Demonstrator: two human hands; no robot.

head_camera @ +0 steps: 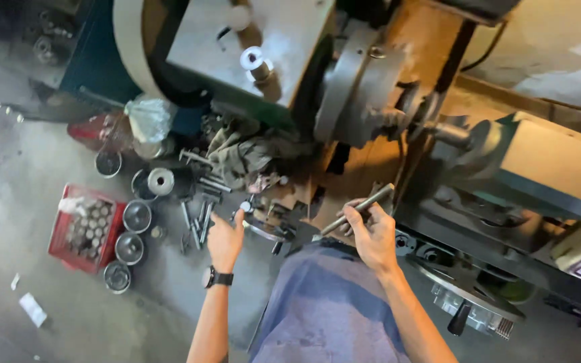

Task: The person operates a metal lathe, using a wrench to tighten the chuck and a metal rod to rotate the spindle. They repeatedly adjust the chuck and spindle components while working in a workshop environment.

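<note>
One steel rod (358,209), likely stiff, heavy and slick, sat pinched near its lower end by the right hand (371,235); the left hand (225,238) curled among tools (200,222), its grip hidden.

A grey concrete floor (28,168) carries the clutter, stained and dusty. On it at the left stands a red plastic crate (83,228) filled with small metal cylinders. Just beside the crate's right side lie three round metal cups (130,247) in a rough column, and a fourth round cup (108,163) sits further up. A steel ring (161,181) rests near them. Loose bolts and hand tools (196,225) lie scattered in the middle, next to a crumpled greenish rag (240,154). A clear plastic bag (148,117) lies above. White paper scraps (33,309) lie at lower left.
</note>
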